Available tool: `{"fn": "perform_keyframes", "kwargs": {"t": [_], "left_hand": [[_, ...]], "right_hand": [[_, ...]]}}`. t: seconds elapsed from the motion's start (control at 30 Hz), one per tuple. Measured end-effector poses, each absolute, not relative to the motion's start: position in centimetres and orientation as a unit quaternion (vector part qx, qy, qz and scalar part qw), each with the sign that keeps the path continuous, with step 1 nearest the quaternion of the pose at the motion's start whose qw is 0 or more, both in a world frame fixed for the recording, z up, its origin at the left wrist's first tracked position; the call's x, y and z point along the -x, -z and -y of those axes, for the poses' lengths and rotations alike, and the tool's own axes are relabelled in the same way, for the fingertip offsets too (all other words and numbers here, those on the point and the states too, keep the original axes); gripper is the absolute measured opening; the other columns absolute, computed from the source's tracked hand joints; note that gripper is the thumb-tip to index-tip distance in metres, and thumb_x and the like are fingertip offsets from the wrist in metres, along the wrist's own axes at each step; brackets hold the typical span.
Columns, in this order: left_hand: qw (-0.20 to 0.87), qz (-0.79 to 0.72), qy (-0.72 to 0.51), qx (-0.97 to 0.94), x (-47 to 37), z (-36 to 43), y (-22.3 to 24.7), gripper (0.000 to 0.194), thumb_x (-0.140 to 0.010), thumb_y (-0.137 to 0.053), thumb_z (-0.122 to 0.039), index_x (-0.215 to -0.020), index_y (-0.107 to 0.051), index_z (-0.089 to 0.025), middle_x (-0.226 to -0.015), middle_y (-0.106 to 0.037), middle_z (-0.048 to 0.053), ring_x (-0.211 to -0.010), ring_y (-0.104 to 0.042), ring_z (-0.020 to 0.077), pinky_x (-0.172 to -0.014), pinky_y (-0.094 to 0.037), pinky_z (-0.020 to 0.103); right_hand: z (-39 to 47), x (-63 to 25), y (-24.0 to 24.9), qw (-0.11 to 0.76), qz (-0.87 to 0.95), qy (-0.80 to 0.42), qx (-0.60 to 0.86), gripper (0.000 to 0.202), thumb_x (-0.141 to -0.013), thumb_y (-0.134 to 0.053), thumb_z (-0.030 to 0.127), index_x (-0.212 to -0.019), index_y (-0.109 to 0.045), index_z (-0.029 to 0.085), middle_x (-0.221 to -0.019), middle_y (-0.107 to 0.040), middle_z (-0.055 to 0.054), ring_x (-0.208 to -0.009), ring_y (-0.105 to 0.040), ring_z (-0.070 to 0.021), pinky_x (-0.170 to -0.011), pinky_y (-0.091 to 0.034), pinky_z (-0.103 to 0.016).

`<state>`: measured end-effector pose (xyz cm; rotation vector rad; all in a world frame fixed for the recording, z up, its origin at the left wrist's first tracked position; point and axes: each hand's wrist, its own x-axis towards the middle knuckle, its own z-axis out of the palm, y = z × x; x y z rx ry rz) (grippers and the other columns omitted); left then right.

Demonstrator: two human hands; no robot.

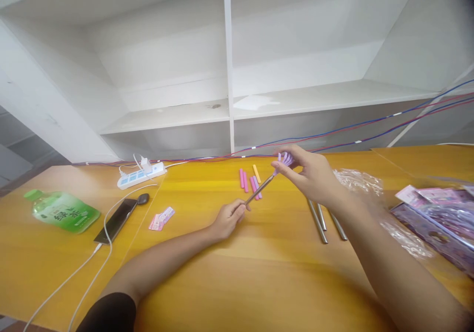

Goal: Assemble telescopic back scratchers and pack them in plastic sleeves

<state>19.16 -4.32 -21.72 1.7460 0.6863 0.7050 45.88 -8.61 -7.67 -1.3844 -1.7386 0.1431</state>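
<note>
My left hand (226, 218) is closed round the lower end of a slim metal tube (261, 188), which slants up to the right. At its far end sits a purple pronged head (285, 159); my right hand (313, 174) pinches this piece between thumb and fingers. Whether the head is fixed fully onto the tube cannot be made out. Behind the tube lie several short coloured sticks, among them pink ones (242, 178) and an orange one (256, 173). Under my right forearm, more metal tubes (317, 221) rest on the table, partly hidden.
To the right are crumpled clear plastic bags (370, 184) and a box (437, 240) of packaged items. On the left stand a power strip (142, 175), a phone (115, 221) with a white cable, small cards (162, 218) and a lying green bottle (62, 211). White shelving (228, 65) rises behind.
</note>
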Motion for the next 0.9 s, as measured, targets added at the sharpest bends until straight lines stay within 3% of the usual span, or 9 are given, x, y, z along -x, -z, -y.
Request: {"fn": "perform_keyframes", "kwargs": {"t": [0.17,0.3,0.4,0.5,0.6,0.7,0.9], "left_hand": [[0.538,-0.296,-0.28,-0.738,-19.0,4.1,22.0,0.053,-0.103,-0.048,-0.064,-0.111,-0.065,-0.015,-0.064,-0.042,-0.006,-0.059,-0.037,0.0115,-0.061,-0.03,0.025],[0.503,-0.301,-0.272,-0.763,-19.0,3.9,22.0,0.053,-0.102,-0.047,-0.064,-0.107,-0.067,-0.015,-0.07,-0.049,-0.004,-0.066,-0.043,0.0133,-0.065,-0.035,0.026],[0.486,-0.283,-0.255,-0.786,-19.1,3.9,22.0,0.051,-0.101,-0.049,-0.063,-0.101,-0.068,-0.016,-0.079,-0.057,0.0,-0.074,-0.05,0.0147,-0.072,-0.039,0.026],[0.484,-0.267,-0.237,-0.799,-19.1,4.0,22.0,0.048,-0.101,-0.051,-0.061,-0.095,-0.068,-0.016,-0.085,-0.063,0.001,-0.079,-0.055,0.0158,-0.077,-0.041,0.027],[0.474,-0.261,-0.214,-0.813,-19.1,4.1,22.1,0.048,-0.101,-0.052,-0.061,-0.089,-0.067,-0.017,-0.081,-0.061,0.0,-0.077,-0.054,0.0154,-0.074,-0.039,0.026],[0.475,-0.271,-0.214,-0.809,-19.0,4.1,22.1,0.049,-0.101,-0.051,-0.063,-0.087,-0.064,-0.017,-0.077,-0.057,-0.001,-0.073,-0.049,0.014,-0.071,-0.037,0.026],[0.49,-0.284,-0.236,-0.789,-19.0,3.9,22.1,0.05,-0.102,-0.048,-0.063,-0.089,-0.063,-0.017,-0.076,-0.054,-0.002,-0.072,-0.047,0.0135,-0.071,-0.037,0.025]], "right_hand": [[8.9,-46.2,7.4,0.412,0.704,-0.033,0.578,0.047,-0.1,-0.059,0.066,-0.088,-0.057,0.02,-0.076,-0.069,-0.003,-0.063,-0.059,-0.0153,-0.061,-0.04,-0.026],[8.9,-45.9,7.2,0.42,0.702,-0.039,0.574,0.046,-0.1,-0.058,0.062,-0.082,-0.053,0.02,-0.077,-0.068,-0.004,-0.063,-0.058,-0.015,-0.061,-0.04,-0.026],[8.9,-45.6,7.3,0.422,0.699,-0.017,0.577,0.028,-0.101,-0.058,0.048,-0.106,-0.06,0.02,-0.084,-0.069,-0.002,-0.067,-0.06,-0.0149,-0.062,-0.041,-0.026],[9.0,-45.3,7.4,0.414,0.701,-0.003,0.58,0.037,-0.102,-0.053,0.037,-0.135,-0.056,0.022,-0.084,-0.069,0.0,-0.067,-0.062,-0.0146,-0.063,-0.041,-0.026],[9.2,-45.2,7.3,0.387,0.715,0.021,0.582,0.024,-0.104,-0.048,0.037,-0.107,-0.068,0.022,-0.077,-0.067,0.0,-0.065,-0.06,-0.0144,-0.063,-0.038,-0.027],[9.5,-45.1,7.3,0.369,0.707,0.072,0.6,0.035,-0.106,-0.047,0.04,-0.079,-0.061,0.021,-0.07,-0.064,0.0,-0.061,-0.055,-0.0135,-0.059,-0.032,-0.028],[9.8,-44.5,7.3,0.373,0.693,0.128,0.604,0.041,-0.105,-0.046,0.043,-0.071,-0.052,0.019,-0.063,-0.057,0.0,-0.057,-0.05,-0.0126,-0.058,-0.026,-0.029]]}}
